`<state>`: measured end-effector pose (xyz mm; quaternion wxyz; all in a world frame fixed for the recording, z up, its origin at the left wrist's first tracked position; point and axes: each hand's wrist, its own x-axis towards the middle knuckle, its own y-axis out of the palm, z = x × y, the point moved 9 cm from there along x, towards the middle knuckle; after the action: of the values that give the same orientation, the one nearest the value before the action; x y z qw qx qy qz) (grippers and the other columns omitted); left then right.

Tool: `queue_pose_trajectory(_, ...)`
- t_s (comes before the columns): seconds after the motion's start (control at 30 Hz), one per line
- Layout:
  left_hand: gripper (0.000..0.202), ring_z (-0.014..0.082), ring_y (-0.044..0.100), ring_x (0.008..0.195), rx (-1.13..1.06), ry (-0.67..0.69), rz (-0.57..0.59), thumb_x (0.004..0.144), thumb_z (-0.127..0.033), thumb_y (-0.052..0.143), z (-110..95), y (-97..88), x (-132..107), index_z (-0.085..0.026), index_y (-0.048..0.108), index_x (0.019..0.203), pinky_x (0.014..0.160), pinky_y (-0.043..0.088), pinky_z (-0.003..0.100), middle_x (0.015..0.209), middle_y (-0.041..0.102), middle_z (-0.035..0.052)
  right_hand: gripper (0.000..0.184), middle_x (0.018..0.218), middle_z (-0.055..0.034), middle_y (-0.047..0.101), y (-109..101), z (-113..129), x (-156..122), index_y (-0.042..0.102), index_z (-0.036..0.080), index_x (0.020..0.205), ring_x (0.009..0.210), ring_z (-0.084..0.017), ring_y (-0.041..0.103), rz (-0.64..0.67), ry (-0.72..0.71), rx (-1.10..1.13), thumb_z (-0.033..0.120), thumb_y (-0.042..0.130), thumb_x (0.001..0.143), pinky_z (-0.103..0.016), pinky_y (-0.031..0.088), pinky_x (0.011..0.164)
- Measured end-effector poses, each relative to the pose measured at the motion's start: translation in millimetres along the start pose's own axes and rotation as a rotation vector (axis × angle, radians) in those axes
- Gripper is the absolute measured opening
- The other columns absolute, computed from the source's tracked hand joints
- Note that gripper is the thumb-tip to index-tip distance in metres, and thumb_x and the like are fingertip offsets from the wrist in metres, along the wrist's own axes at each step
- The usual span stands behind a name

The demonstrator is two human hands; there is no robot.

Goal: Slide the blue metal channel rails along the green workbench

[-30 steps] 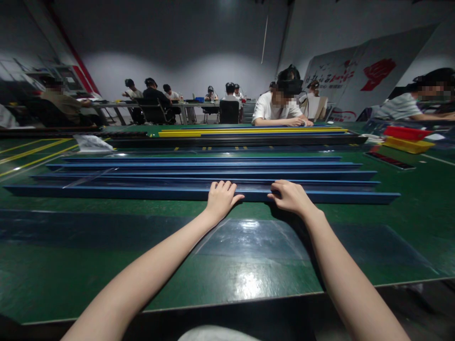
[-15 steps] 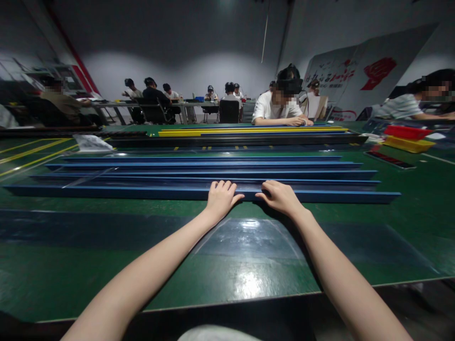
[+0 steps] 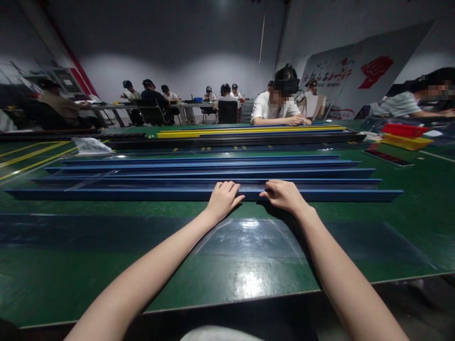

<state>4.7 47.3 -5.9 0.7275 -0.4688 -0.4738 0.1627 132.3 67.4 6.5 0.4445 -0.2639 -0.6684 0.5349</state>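
A long blue channel strip (image 3: 142, 194) lies across the green table, the nearest in a row of several. My left hand (image 3: 223, 199) is closed over its middle, fingers over the top edge and thumb on the near face. A short gap to the right, my right hand (image 3: 284, 195) grips the same strip, its fingers curled over the edge and partly hidden. Just behind is a second blue strip (image 3: 330, 183), close to my fingertips. Between my forearms and beyond them, a clear plastic sheet (image 3: 245, 241) lies flat on the table.
Beyond the blue strips lie black strips (image 3: 284, 138) and a yellow strip (image 3: 249, 130). A crumpled plastic bag (image 3: 91, 146) sits at left. On the right are a phone (image 3: 387, 157), a red tray (image 3: 405, 130) and a yellow tray (image 3: 407, 142). A co-worker (image 3: 277, 106) sits opposite.
The nearest blue strip has shifted slightly right with both my hands, which keep their hold. The strips behind look almost unchanged, apart from a small camera shift.
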Motion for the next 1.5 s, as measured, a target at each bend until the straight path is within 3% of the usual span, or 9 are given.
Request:
queue_pose_trajectory(0.2,0.028,0.0182,0.050,0.092,-0.036,0.065,-0.031,0.088,-0.036,0.041,-5,-2.3,0,-0.016,0.051,0.105,0.078,0.034,0.029,0.101,0.058,0.0074,0.030,0.071,-0.0047,0.062,-3,-17,-6,0.055,0.019,0.064,0.063,-0.015,0.053,0.019,0.054,-0.010,0.042,0.043,0.079,-0.024,0.023,0.053)
queue_pose_trajectory(0.47,0.035,0.0225,0.050,0.092,0.093,-0.073,-0.032,0.085,-0.044,0.043,8,-1.7,-2,-0.017,0.053,0.104,0.080,0.031,0.036,0.098,0.060,0.0083,0.028,0.072,-0.0038,0.063,-4,-31,-11,0.056,0.019,0.066,0.064,-0.016,0.053,0.018,0.119,-0.024,0.043,0.044,0.077,-0.024,0.024,0.052)
queue_pose_trajectory(0.83,0.035,0.0236,0.050,0.091,0.107,-0.114,-0.023,0.084,-0.047,0.043,9,-1.1,-2,-0.019,0.056,0.099,0.080,0.031,0.038,0.095,0.060,0.0085,0.032,0.078,-0.0051,0.064,-2,-29,-10,0.058,0.019,0.072,0.072,-0.018,0.056,0.042,0.112,-0.038,0.047,0.042,0.079,-0.025,0.028,0.056)
queue_pose_trajectory(1.03,0.036,0.0235,0.050,0.090,0.117,-0.113,-0.019,0.084,-0.047,0.042,7,-1.9,-1,-0.018,0.056,0.098,0.080,0.031,0.037,0.095,0.060,0.0080,0.036,0.084,-0.0057,0.063,1,-11,-5,0.056,0.019,0.078,0.079,-0.018,0.056,-0.008,0.037,-0.025,0.050,0.040,0.081,-0.025,0.030,0.059)
queue_pose_trajectory(1.2,0.035,0.0236,0.050,0.090,0.120,-0.115,-0.012,0.084,-0.047,0.043,6,-2.7,0,-0.018,0.056,0.098,0.079,0.031,0.037,0.094,0.060,0.0083,0.030,0.084,-0.0072,0.062,2,4,-1,0.055,0.018,0.079,0.078,-0.018,0.054,-0.061,-0.017,-0.026,0.043,0.041,0.083,-0.025,0.030,0.059)
queue_pose_trajectory(1.5,0.035,0.0236,0.050,0.090,0.121,-0.103,-0.023,0.084,-0.047,0.042,6,-1.9,-1,-0.019,0.056,0.099,0.080,0.031,0.037,0.095,0.060,0.0087,0.028,0.080,-0.0062,0.061,0,3,1,0.055,0.018,0.073,0.074,-0.017,0.054,-0.055,-0.019,-0.035,0.041,0.043,0.083,-0.025,0.027,0.056)
